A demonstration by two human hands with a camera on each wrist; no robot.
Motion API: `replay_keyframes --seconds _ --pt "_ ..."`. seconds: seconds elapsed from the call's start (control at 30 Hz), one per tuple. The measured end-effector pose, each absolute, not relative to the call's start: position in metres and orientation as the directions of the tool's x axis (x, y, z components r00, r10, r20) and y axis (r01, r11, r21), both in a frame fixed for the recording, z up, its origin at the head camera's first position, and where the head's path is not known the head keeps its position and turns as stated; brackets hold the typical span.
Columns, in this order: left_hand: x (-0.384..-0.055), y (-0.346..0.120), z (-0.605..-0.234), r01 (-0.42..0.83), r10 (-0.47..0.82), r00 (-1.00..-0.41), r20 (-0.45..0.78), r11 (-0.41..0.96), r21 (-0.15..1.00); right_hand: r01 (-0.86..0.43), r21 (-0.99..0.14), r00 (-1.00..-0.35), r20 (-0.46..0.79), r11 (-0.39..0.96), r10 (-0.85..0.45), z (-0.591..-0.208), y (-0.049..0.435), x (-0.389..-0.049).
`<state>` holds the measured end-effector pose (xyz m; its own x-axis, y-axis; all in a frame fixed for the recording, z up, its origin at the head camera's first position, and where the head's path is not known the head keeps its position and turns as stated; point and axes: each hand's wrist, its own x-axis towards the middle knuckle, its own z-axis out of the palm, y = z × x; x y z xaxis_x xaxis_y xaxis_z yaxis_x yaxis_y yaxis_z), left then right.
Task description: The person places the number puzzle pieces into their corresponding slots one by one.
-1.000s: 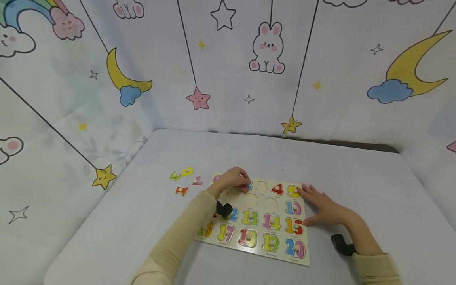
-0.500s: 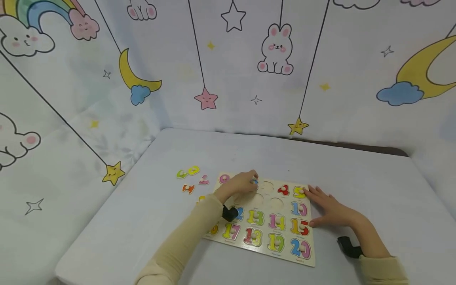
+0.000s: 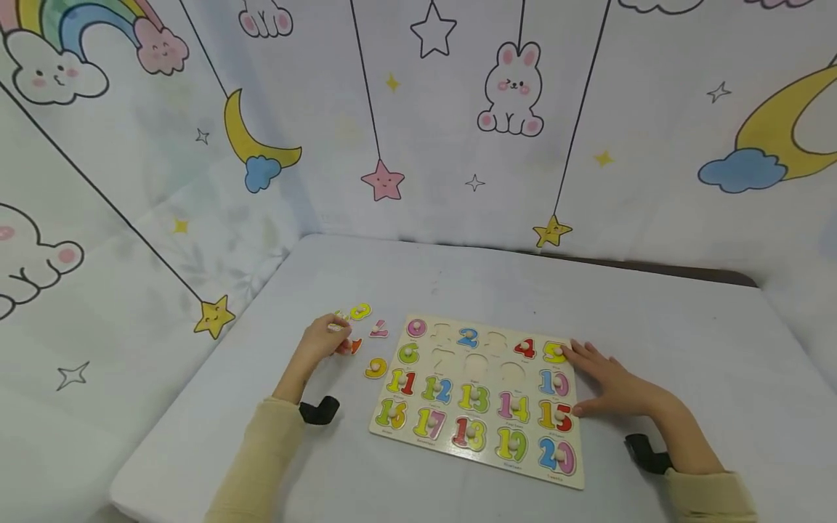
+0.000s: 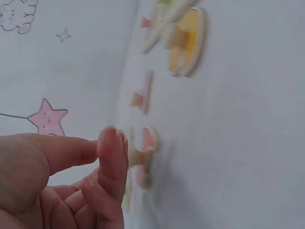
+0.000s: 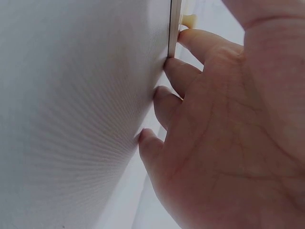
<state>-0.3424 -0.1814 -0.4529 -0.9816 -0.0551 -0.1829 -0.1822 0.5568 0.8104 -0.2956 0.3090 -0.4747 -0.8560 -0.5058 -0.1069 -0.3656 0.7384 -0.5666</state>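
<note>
The wooden number puzzle board point(image 3: 418, 428) lies on the table with round-knobbed number pieces in many of its recesses. My left hand point(image 3: 323, 338) is left of the board, over the loose pieces. Its thumb and bent index finger come close together beside the knob of the orange-red number 1 piece point(image 3: 356, 346), with nothing seen between them; in the left wrist view this red piece point(image 4: 148, 138) is just past the fingertips. My right hand point(image 3: 611, 381) is spread at the board's right edge, fingertips touching the rim and table, near the yellow 5 point(image 3: 554, 352).
Loose pieces lie left of the board: a yellow-orange 9 point(image 3: 375, 368), a pink 7 point(image 3: 378, 329), a yellow piece point(image 3: 360, 311) and a green one partly behind my left hand. Bare recesses point(image 3: 476, 367) show in the board's upper rows. A patterned cloth point(image 3: 431, 131) hangs behind the table.
My left hand has left the blue 2, which now sits in its recess, and moved left to the loose pieces. My right hand stays at the board's edge. The head view has shifted slightly.
</note>
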Motion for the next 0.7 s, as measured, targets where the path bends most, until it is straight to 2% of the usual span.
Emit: replay_keyframes --seconds 0.07,0.17,0.4,0.7 --pt "-0.342 -0.187 -0.465 -0.263 -0.085 -0.963 -0.255 0.488 0.832 -0.364 -0.563 -0.858 -0.107 0.741 -0.503 -0.475 0.311 -0.296" --pt "-0.343 -0.186 -0.476 -0.306 -0.087 -0.951 -0.297 0.4 0.864 -0.365 -0.565 -0.859 -0.103 0.74 -0.502 -0.477 0.314 -0.296" --pt "-0.339 -0.182 -0.485 -0.281 -0.198 -0.955 -0.22 0.375 0.884 -0.393 -0.592 -0.847 -0.064 0.704 -0.527 -0.483 0.313 -0.295" --pt "-0.338 -0.181 -0.484 -0.269 -0.201 -0.957 -0.207 0.36 0.893 -0.373 -0.561 -0.854 -0.104 0.739 -0.51 -0.478 0.311 -0.297"
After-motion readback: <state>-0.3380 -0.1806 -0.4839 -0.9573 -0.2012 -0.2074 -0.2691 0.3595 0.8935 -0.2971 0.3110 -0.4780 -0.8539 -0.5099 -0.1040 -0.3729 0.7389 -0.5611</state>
